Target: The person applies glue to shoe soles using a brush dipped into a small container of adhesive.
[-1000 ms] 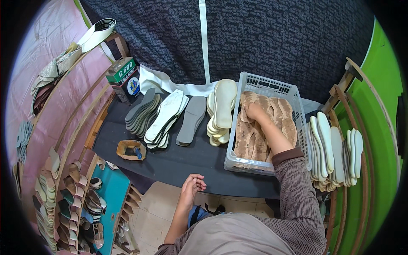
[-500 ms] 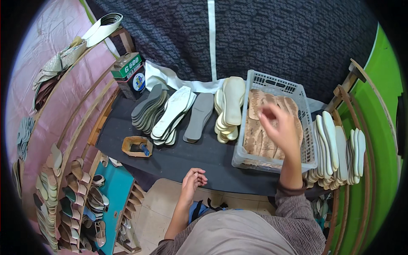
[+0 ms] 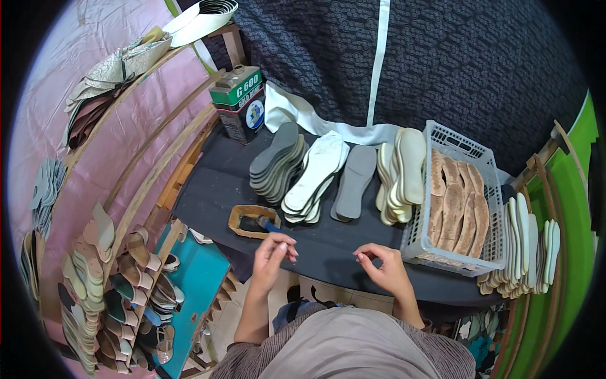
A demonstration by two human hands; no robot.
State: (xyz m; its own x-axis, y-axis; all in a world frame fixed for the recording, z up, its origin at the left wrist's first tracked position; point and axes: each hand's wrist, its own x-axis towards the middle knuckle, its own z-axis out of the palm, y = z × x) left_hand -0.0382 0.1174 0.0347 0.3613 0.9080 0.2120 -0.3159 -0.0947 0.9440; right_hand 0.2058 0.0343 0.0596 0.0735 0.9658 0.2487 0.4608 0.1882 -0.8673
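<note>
My left hand [image 3: 274,260] is over the table's front edge, fingers loosely bent and slightly apart, with nothing visible in it. Just beyond its fingertips, a blue-handled brush [image 3: 270,225] leans in a small tan open container [image 3: 238,221]; whether they touch is hard to tell. My right hand [image 3: 385,268] hovers at the front edge with thumb and fingers parted, holding nothing. Beyond the hands lie stacks of insole-shaped pieces: dark grey [image 3: 278,151], white [image 3: 314,177], grey [image 3: 355,180] and cream [image 3: 409,164]. A plastic crate [image 3: 413,237] holds brown mottled sole pieces [image 3: 456,211].
A green and black metal can [image 3: 240,104] stands at the table's back left. More pale soles [image 3: 521,240] stand in rows right of the crate. Wooden racks with shoes [image 3: 142,249] line the left side. A dark patterned cloth [image 3: 467,63] hangs behind.
My right hand has left the space above the crate, coming down and left to the front edge. My left hand has moved closer to the brush. The view has shifted left.
</note>
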